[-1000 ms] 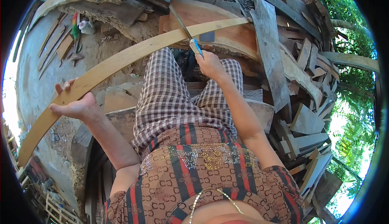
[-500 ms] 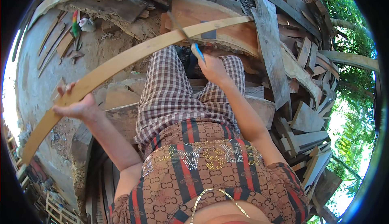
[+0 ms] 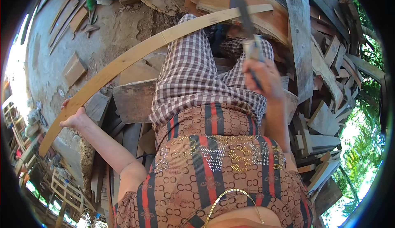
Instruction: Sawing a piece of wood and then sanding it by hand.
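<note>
My left hand [image 3: 75, 119] holds a long, curved wooden strip [image 3: 109, 74] near its lower left end, thumb on the near side and fingers behind it. Pale and smooth, the strip arcs up to the right across my knee. A pencil-like line crosses it near its middle. My right hand [image 3: 266, 77], partly blurred, is wrapped around the handle of a machete [image 3: 242, 9]. Its dark blade points up and away, passing over the strip's far right part in this view; whether they touch I cannot tell. The blade's tip is cut off by the upper edge.
Rough planks and offcuts [image 3: 325, 119] are heaped on the right. A wide board [image 3: 299, 42] slants beside my right knee. Beyond my knees lies a thick slab [image 3: 263, 20]. Narrow sticks [image 3: 61, 18] and a wooden block [image 3: 74, 69] rest on the ground at left.
My right hand has come back toward my body and to the right, lifting the machete from its place across the strip. My left hand still grips the strip; the whole view has shifted.
</note>
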`<state>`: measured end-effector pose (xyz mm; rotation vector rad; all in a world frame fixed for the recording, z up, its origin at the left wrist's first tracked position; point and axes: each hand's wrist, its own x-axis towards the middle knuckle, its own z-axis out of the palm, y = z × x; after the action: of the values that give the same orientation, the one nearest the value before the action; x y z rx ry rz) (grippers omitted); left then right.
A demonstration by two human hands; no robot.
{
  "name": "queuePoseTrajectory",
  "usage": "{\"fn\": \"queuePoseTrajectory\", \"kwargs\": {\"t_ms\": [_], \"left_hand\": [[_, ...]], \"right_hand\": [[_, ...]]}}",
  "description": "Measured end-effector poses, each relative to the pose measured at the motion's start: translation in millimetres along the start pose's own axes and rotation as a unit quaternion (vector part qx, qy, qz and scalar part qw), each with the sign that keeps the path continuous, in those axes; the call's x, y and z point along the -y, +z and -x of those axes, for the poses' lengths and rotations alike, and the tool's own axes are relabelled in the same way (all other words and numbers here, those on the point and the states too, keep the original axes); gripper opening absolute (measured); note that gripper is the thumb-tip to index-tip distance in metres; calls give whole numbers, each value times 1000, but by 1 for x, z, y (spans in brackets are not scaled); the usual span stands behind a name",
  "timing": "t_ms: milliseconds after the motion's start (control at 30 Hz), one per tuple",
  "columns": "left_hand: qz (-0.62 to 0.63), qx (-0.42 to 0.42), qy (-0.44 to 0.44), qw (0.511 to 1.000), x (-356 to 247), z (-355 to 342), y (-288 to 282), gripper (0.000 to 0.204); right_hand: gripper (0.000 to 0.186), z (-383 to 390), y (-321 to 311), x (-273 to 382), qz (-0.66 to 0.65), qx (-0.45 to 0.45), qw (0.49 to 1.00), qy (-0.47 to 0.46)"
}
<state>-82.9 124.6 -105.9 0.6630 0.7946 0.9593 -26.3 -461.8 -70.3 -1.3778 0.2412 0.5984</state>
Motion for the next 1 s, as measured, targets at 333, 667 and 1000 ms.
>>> {"fn": "queuePoseTrajectory", "kwargs": {"t_ms": [333, 667, 1000], "left_hand": [[-8, 57, -10, 998, -18, -2, 32, 78], [-21, 11, 70, 997, -28, 19, 74, 68], [48, 93, 32, 994, -37, 38, 86, 62]], "right_hand": [[29, -46, 24, -24, -161, 195, 961, 115], [25, -22, 17, -50, -4, 15, 996, 84], [12, -8, 29, -34, 461, -115, 856, -205]]}}
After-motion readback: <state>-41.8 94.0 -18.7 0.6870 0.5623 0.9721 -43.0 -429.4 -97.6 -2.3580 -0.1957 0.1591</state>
